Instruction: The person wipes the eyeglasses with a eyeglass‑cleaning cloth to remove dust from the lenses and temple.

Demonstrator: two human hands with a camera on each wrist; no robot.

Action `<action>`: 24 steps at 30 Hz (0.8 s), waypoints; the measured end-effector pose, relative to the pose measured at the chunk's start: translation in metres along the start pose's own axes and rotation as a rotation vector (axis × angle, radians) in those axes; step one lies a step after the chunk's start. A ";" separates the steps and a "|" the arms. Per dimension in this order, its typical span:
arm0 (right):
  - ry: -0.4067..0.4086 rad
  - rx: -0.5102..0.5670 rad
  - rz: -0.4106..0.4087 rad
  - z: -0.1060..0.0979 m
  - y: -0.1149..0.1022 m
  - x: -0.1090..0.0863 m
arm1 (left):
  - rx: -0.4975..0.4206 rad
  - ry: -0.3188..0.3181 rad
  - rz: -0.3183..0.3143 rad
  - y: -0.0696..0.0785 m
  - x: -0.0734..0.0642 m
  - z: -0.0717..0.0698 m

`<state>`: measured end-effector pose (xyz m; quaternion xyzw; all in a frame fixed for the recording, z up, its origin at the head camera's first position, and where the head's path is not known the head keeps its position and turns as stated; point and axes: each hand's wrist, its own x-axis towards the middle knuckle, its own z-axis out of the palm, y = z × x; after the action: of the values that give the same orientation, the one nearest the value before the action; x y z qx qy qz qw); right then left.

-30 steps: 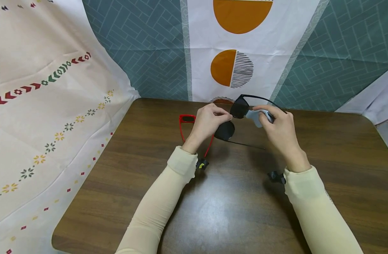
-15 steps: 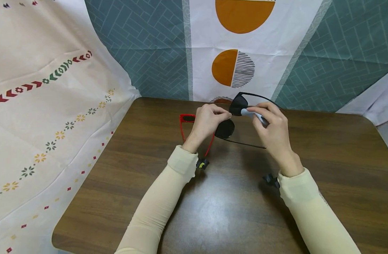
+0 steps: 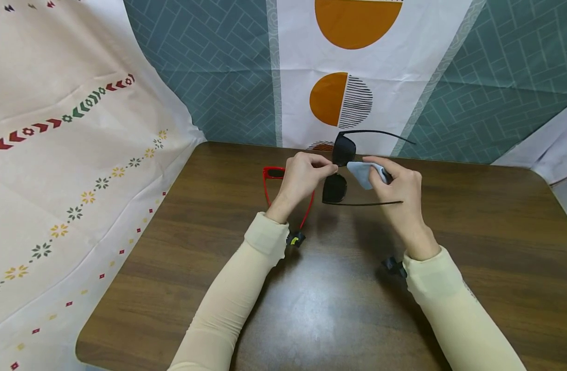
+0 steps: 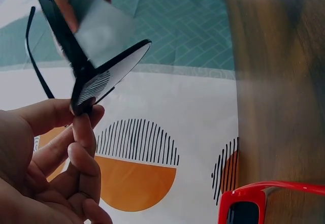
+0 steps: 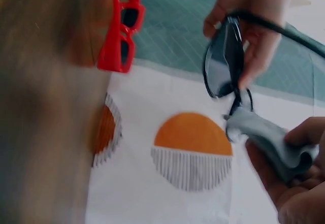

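Observation:
In the head view my left hand [image 3: 304,172] pinches black sunglasses [image 3: 334,188] near the bridge, holding them above the table. Their dark lenses stand one above the other, and both temples stretch to the right. A light blue cleaning cloth [image 3: 360,174] is held between the thumb and fingers of my right hand [image 3: 401,198], close beside the bridge. The right wrist view shows the cloth [image 5: 264,137] folded over, at the edge of the lower lens. Seen from the left wrist, the cloth [image 4: 99,26] is blurred behind the frame.
Red sunglasses [image 3: 275,173] rest on the brown wooden table [image 3: 209,216] behind my left hand, which partly hides them. A patterned cloth backdrop [image 3: 228,77] hangs along the table's far edge. Cream floral fabric [image 3: 102,154] drapes at the left.
The right hand has moved left with the cloth, bringing it onto the upper lens, then slightly down towards the bridge. The black sunglasses have turned in the left hand, their temples now nearly level.

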<state>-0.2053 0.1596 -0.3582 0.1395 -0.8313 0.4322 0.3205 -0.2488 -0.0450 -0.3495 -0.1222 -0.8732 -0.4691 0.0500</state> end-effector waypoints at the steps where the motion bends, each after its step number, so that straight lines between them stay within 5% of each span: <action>1: -0.002 0.022 -0.021 0.003 0.000 -0.002 | 0.001 0.004 0.001 0.000 0.000 0.000; 10: -0.062 0.044 -0.313 0.034 0.001 -0.023 | -0.005 0.014 0.013 -0.001 0.000 -0.001; 18: -0.195 0.093 -0.374 0.032 0.011 -0.020 | -0.003 0.022 0.013 -0.001 0.000 0.000; 24: -0.369 0.137 -0.295 0.024 0.010 -0.016 | -0.005 0.041 0.024 -0.002 -0.001 0.002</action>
<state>-0.2084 0.1456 -0.3848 0.3576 -0.8150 0.4034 0.2125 -0.2486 -0.0445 -0.3519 -0.1231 -0.8694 -0.4729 0.0734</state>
